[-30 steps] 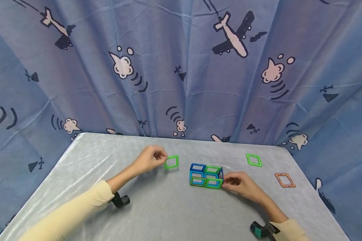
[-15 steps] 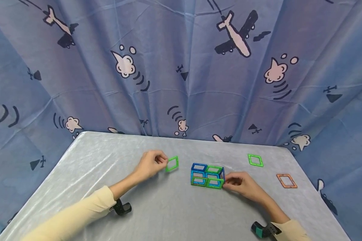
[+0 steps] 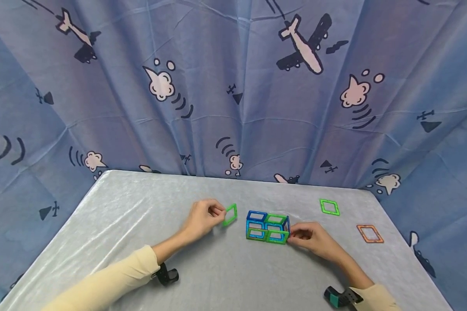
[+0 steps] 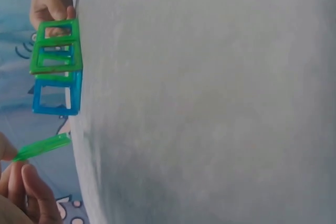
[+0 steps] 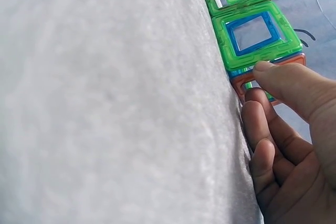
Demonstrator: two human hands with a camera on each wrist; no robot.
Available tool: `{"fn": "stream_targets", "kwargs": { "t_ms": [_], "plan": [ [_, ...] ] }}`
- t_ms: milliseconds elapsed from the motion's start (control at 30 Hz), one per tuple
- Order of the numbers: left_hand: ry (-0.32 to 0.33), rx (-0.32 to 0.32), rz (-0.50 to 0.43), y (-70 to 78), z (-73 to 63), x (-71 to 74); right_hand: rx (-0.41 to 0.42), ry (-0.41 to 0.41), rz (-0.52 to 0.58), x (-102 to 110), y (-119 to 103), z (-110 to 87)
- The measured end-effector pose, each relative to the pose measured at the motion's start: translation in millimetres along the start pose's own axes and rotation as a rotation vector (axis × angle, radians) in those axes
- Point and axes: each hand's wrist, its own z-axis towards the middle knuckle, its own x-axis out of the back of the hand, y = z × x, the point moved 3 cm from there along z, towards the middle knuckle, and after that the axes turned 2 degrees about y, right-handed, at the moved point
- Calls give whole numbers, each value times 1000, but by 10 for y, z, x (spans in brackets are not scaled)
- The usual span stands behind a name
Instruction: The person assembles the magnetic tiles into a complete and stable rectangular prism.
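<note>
My left hand (image 3: 205, 218) pinches a green square magnetic tile (image 3: 235, 212) by its near edge, just left of the block. In the left wrist view that tile (image 4: 43, 147) shows nearly edge-on between thumb and fingers. The block (image 3: 267, 230) is a box-like row of blue and green square magnetic tiles, two squares long, standing on the table. At its right end my right hand (image 3: 313, 238) holds it with thumb and fingertips. The right wrist view shows the thumb on the green tile's edge (image 5: 224, 40) and fingers by an orange-brown end tile (image 5: 294, 62).
A loose green square tile (image 3: 321, 205) lies at the back right of the table. Nearer and farther right lies an orange square tile (image 3: 375, 241). Behind the grey-white cloth-covered table (image 3: 218, 272) hangs a blue curtain (image 3: 233, 95) with airplane prints.
The left hand has brought the green tile rightward and a little nearer, towards the block, turning it more edge-on. The right hand stays at the block's right end.
</note>
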Motion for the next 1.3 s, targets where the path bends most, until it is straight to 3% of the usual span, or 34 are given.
{"fn": "stream_targets", "kwargs": {
  "t_ms": [567,1033,1300],
  "plan": [
    [-8,8,-26,50,-94,-143,21,15,9,-29,-13,-4],
    [1,18,-5,96,-73,-278,44,22,15,-33,-28,-5],
    [-27,52,-68,89,-81,-352,22,16,15,-28,-26,-10]
  ]
}}
